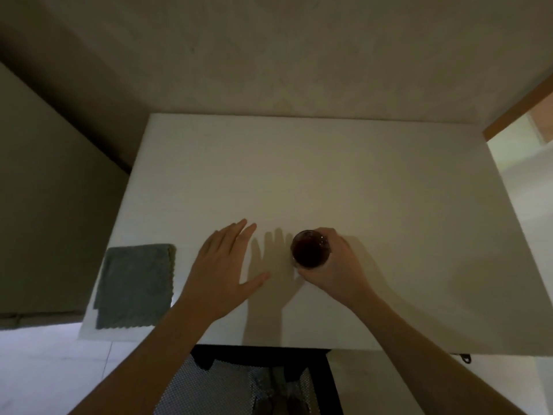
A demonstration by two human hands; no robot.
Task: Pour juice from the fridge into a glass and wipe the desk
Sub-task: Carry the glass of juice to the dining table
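A clear glass (309,250) with dark red juice in it stands on the white desk (344,181), near the front middle. My right hand (335,265) is wrapped around the glass from the right side. My left hand (224,265) hovers flat over the desk to the left of the glass, fingers spread, holding nothing. A folded grey cloth (136,286) lies at the desk's front left corner, left of my left hand. No juice container or fridge is in view.
The desk stands against a beige wall (269,55). A dark cabinet side (45,205) stands to the left. A wooden-edged opening (520,112) shows at the right. A black chair (260,381) sits under the desk's front edge.
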